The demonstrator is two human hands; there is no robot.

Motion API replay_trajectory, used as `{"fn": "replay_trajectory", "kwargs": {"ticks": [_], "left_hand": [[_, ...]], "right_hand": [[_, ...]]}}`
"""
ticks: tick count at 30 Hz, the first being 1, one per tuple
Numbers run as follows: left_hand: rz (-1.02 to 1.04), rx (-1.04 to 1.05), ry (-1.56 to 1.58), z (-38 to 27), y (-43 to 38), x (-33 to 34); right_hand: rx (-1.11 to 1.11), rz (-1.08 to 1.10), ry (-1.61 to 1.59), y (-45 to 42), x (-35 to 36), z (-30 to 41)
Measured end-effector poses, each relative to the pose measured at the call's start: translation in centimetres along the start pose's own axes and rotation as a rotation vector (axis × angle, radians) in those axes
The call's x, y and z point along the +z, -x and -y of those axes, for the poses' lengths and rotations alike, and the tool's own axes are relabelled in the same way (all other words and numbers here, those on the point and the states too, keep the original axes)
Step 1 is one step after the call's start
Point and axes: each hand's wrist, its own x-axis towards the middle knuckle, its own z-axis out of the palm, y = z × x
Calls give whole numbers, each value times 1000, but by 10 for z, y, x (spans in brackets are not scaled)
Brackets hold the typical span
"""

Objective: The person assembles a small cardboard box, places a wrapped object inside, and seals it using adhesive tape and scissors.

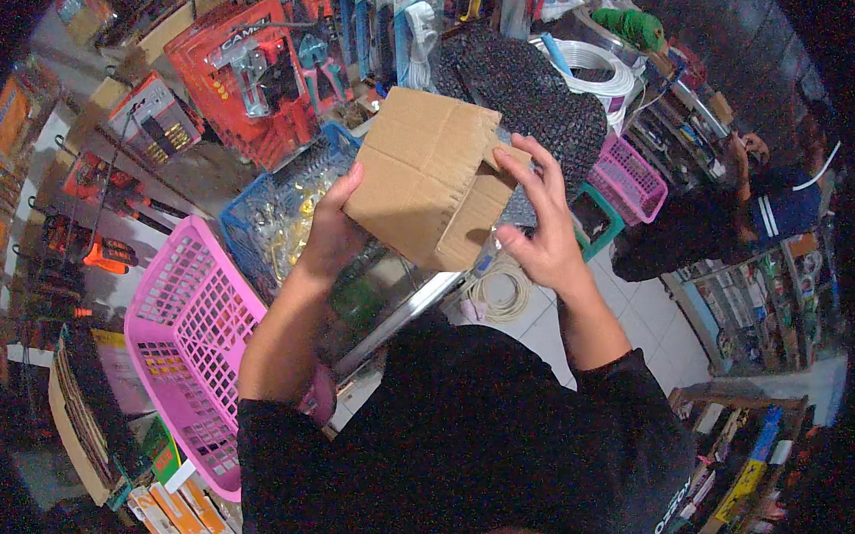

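A small brown cardboard box [420, 168] is held up in front of my chest, tilted. One end is partly open and faces right, with a ragged edge along the top panel and a flap [476, 212] standing out. My left hand [338, 224] grips the closed side, thumb on the upper face and the other fingers hidden beneath. At the open end is my right hand [544, 217], its fingers spread. Its index fingertip meets the edge of a flap, while the thumb is apart below. What the box contains is hidden.
Below the box, a blue basket [246, 217] of small metal parts rests on a glass counter [373, 315]. A pink basket [190, 339] stands at left. Packaged tools [251, 82] hang ahead. Bubble wrap [527, 87] and coiled white cable [594, 70] lie beyond. Another person [722, 218] is at right.
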Motion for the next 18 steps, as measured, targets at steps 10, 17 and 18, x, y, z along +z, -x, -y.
{"fn": "replay_trajectory", "kwargs": {"ticks": [10,17,18], "left_hand": [[-11,-39,53,8,-3,2],[-70,-124,16,13,-1,9],[-90,-138,14,13,-1,10]], "right_hand": [[-2,-28,161,-10,11,21],[103,-144,-71,-11,26,14],[108,-182,-76,-12,29,15]]}}
